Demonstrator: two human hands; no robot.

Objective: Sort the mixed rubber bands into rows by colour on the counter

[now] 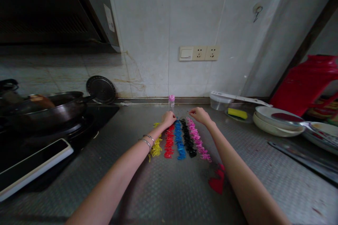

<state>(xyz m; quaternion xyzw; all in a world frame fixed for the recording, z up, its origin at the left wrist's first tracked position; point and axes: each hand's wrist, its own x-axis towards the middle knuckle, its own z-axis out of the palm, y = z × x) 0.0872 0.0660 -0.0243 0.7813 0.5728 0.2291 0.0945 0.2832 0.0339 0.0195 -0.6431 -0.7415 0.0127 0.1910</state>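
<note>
Rows of small bands lie on the metal counter (105, 168): yellow (156, 146), red (169, 142), blue (180, 140), black (188, 139) and pink (196, 137). My left hand (169, 117) is closed at the far end of the red and blue rows, its fingertips pinched; what they hold is too small to name. Just past the pink row's far end is my right hand (200, 115), thumb and finger together over something I cannot make out. A clear bottle with a pink cap (171, 98) stands behind my left hand.
Left are a stove with a pan (50, 107) and a white-edged device (37, 165). A red heart-shaped item (217, 182) lies beside my right forearm. Right are a clear container (219, 102), yellow sponge (237, 113), stacked bowls (276, 126), a knife (303, 158) and a red thermos (303, 84).
</note>
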